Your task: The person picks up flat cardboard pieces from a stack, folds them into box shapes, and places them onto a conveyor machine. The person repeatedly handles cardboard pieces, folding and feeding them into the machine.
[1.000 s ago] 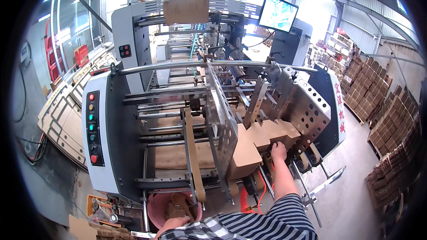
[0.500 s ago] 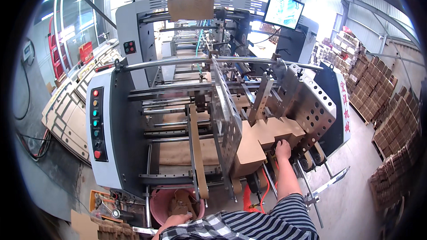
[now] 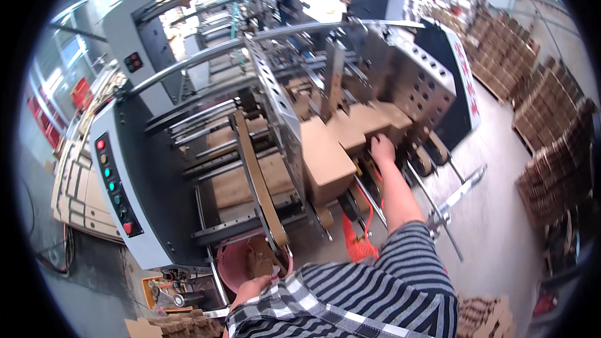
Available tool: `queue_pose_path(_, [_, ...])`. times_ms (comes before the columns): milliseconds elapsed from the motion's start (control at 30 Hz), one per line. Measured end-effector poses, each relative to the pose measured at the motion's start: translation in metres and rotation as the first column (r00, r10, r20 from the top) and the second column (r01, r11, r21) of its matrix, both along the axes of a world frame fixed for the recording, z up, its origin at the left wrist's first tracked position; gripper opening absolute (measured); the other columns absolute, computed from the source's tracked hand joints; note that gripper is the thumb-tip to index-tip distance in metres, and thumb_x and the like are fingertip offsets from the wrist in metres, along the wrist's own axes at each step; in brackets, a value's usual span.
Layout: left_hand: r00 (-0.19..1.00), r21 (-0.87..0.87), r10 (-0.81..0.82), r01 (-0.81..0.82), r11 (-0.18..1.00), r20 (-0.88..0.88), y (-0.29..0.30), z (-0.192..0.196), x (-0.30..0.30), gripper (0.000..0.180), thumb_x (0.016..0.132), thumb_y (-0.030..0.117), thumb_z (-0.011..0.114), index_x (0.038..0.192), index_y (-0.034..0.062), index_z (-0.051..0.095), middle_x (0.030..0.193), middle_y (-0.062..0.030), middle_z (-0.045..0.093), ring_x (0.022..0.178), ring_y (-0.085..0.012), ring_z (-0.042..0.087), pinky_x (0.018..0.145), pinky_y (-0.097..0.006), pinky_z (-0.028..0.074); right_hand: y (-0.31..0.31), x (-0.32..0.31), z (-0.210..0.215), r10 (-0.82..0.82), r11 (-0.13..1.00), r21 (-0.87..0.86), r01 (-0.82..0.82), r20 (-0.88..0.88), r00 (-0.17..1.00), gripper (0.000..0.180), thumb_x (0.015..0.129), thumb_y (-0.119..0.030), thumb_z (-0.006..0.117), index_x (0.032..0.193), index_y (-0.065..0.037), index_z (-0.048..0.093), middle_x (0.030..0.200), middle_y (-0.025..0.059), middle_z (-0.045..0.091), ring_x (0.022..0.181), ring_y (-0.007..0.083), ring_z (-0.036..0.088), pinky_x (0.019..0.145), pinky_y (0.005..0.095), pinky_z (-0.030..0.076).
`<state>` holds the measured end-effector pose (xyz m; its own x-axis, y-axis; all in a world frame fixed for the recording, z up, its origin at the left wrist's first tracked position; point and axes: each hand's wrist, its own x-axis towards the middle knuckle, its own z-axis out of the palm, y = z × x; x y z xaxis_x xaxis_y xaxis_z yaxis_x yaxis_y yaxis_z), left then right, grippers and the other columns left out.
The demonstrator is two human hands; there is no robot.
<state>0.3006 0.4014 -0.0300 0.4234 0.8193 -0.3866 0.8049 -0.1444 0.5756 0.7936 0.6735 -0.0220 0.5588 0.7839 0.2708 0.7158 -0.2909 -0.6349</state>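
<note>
A stack of folded brown cardboard blanks [image 3: 327,153] stands on edge in the machine's feed, between two perforated metal side plates [image 3: 432,81]. My right hand [image 3: 383,149] is at the notched near edge of the stack, its fingers curled against the cardboard; the fingertips are partly hidden. Low at the left, my left hand [image 3: 251,289] hangs in front of a pink bucket [image 3: 230,269]. Its fingers look closed, with a small pale thing at their tips that I cannot make out. Brown scraps lie in the bucket.
A grey control panel [image 3: 114,184] with coloured buttons is on the machine's left side. A tan belt [image 3: 258,178] runs beside the feed. Metal bars [image 3: 460,194] and an orange-red hose [image 3: 361,247] are near my right arm. Bundled cardboard stacks [image 3: 554,169] stand on the right.
My view has tipped downward and turned, so the machine appears higher and further left. My right hand stays at the stack's near edge, and my left stays by the bucket.
</note>
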Motion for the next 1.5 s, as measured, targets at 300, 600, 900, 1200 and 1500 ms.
queue_pose_path(300, [0.999,-0.009,-0.001,0.001,1.0,0.049,0.006,0.001,0.0,0.038,0.082,0.025,0.054,0.116,0.0077,0.056,0.105,-0.0185,0.062,0.099,-0.0348,0.059,0.083,-0.039,0.046,-0.002,0.015,-0.013,-0.226,0.964,0.097,0.248,-0.194,0.954,0.034,0.078,-0.019,0.054,0.105,0.0,0.062,0.104,0.0202,0.062,0.101,0.0317,0.059,0.089,0.0375,0.045])
queue_pose_path(600, [0.999,-0.08,0.024,-0.026,0.996,-0.026,0.01,0.035,0.014,0.042,0.08,0.027,0.058,0.117,0.0076,0.055,0.105,-0.0183,0.061,0.1,-0.035,0.057,0.085,-0.039,0.045,-0.006,0.012,0.008,-0.173,0.934,0.25,0.255,-0.307,0.936,0.035,0.077,-0.017,0.059,0.107,0.002,0.061,0.103,0.0199,0.063,0.096,0.0287,0.062,0.085,0.0349,0.047])
queue_pose_path(900, [0.993,0.139,0.116,-0.119,0.983,0.029,0.006,0.021,-0.017,0.047,0.071,0.019,0.071,0.112,0.0037,0.057,0.101,-0.0185,0.062,0.094,-0.0349,0.059,0.082,-0.04,0.048,-0.116,-0.111,0.147,0.675,0.692,0.657,-0.301,-0.441,0.591,0.007,0.079,-0.003,0.06,0.085,0.0,0.061,0.075,0.0059,0.063,0.071,0.0136,0.061,0.065,0.0227,0.047])
queue_pose_path(1200, [0.958,0.386,0.237,-0.282,0.878,0.162,-0.027,0.046,-0.052,0.04,0.071,0.023,0.068,0.106,0.0059,0.059,0.091,-0.0165,0.063,0.085,-0.0352,0.06,0.075,-0.043,0.047,-0.166,-0.296,0.122,0.932,-0.269,-0.043,-0.962,-0.265,-0.248,0.029,0.073,-0.011,0.068,0.1,-0.002,0.061,0.093,0.0148,0.063,0.083,0.0276,0.063,0.073,0.0334,0.05])
queue_pose_path(1500, [0.784,0.72,0.534,-0.565,0.404,0.316,-0.146,0.059,-0.088,0.032,0.07,0.017,0.069,0.098,0.0043,0.061,0.09,-0.0098,0.062,0.089,-0.0285,0.058,0.085,-0.039,0.044,-0.222,-0.407,0.092,0.809,-0.545,-0.151,-0.825,-0.355,-0.469,0.028,0.074,-0.009,0.066,0.1,0.002,0.061,0.088,0.0163,0.063,0.079,0.0251,0.064,0.071,0.0317,0.05])
